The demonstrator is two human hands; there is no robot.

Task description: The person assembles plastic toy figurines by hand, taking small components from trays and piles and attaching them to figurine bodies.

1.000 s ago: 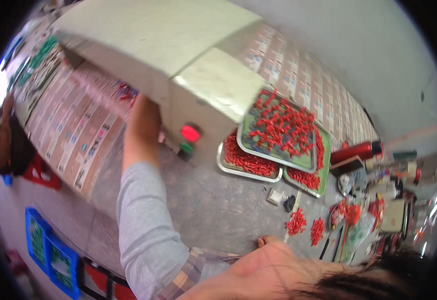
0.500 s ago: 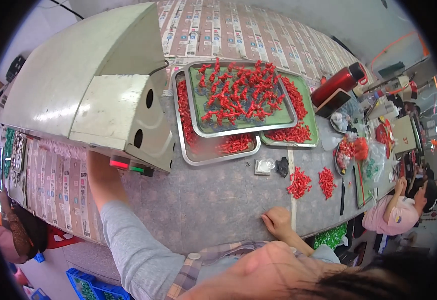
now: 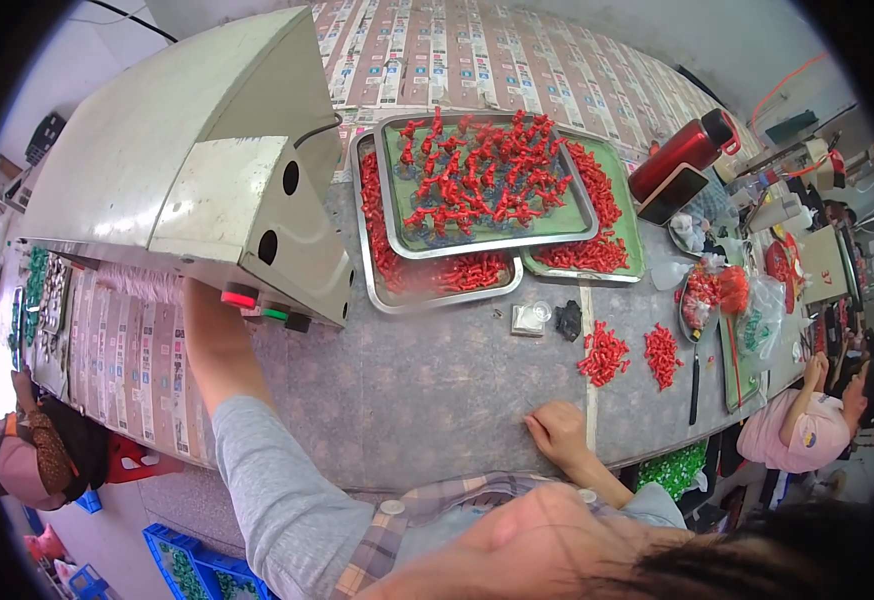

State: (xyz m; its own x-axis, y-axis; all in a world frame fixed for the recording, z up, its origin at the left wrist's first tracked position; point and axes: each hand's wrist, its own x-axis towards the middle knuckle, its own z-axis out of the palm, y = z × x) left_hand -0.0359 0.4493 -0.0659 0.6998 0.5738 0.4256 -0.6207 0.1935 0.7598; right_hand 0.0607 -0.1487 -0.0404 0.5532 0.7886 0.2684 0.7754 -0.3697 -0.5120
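My left forearm (image 3: 225, 350), in a grey sleeve, reaches under the front of a pale metal machine housing (image 3: 222, 205). The housing hides my left hand, so its fingers and anything in them cannot be seen. On the grey table near its front edge rests my right hand (image 3: 560, 433), fingers curled closed. Whatever it may hold is too small or hidden to make out. Beyond it lie two small piles of red pieces (image 3: 605, 354), the other pile (image 3: 663, 357) further right. A small clear square box (image 3: 529, 319) sits by a crumpled black lump (image 3: 569, 321).
A metal-rimmed tray (image 3: 497, 245) of red figures on clear bases overlaps a lower metal tray (image 3: 392, 300) and a green tray (image 3: 632, 262), both with red pieces. Red and green buttons (image 3: 239, 295) jut from the housing. A red flask (image 3: 685, 153) and phone lie right. Other people sit at both sides.
The view has shifted slightly, moving the table's things a little in the picture. My left arm stays under the housing, and my right hand stays closed on the table.
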